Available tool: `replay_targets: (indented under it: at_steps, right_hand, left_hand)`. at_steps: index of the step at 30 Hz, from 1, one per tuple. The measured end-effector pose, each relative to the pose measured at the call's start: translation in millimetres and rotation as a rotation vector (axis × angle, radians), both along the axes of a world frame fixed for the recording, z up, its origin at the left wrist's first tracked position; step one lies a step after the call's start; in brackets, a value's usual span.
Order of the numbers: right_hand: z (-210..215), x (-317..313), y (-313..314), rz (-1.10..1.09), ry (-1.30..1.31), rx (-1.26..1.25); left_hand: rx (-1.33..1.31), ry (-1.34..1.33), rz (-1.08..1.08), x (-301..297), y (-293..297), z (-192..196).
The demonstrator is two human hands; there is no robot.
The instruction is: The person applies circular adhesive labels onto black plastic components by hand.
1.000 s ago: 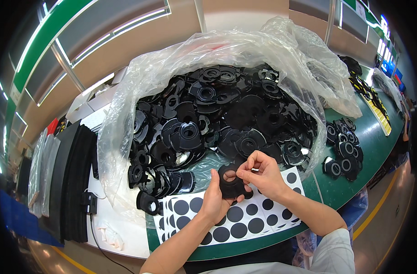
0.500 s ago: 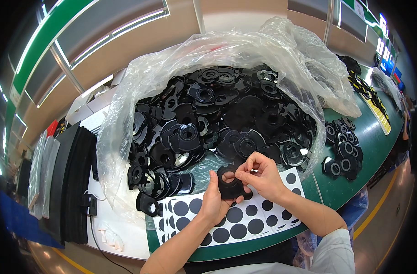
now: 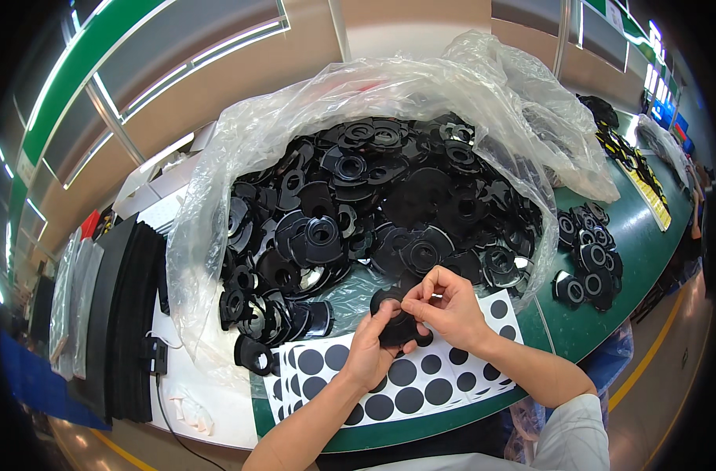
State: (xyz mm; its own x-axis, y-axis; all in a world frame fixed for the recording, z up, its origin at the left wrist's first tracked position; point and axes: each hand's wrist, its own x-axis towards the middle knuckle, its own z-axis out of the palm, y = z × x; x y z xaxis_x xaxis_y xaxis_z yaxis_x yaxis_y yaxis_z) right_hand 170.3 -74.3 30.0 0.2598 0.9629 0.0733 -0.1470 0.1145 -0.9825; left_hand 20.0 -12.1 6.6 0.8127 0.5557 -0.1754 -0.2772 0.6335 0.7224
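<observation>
L hand has shifted thumb over blk ring, gripping it nr desk front edge. R hand pinched, hold unclear; best keep ring steady.

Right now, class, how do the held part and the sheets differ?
Colour: the held part looks black, while the sheets are white with black circles.
Outline: the held part is rounded; the sheets have long edges and corners.
Place: the held part is in the left hand, while the sheets lie on the green table.
Shared: both show black, rounded forms.
</observation>
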Motion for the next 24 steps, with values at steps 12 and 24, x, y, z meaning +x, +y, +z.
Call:
replay_targets:
  at_steps: [12, 24]
  right_hand:
    - [7.0, 1.2, -2.9, -0.299, -1.262, 0.626]
    - [8.8, 1.4, 0.5, -0.062, -0.125, -0.074]
  left_hand:
    - [-0.091, 0.009, 0.068, -0.4, -2.6, 0.2]
    - [0.051, 0.053, 0.023, 1.6, -3.9, 3.0]
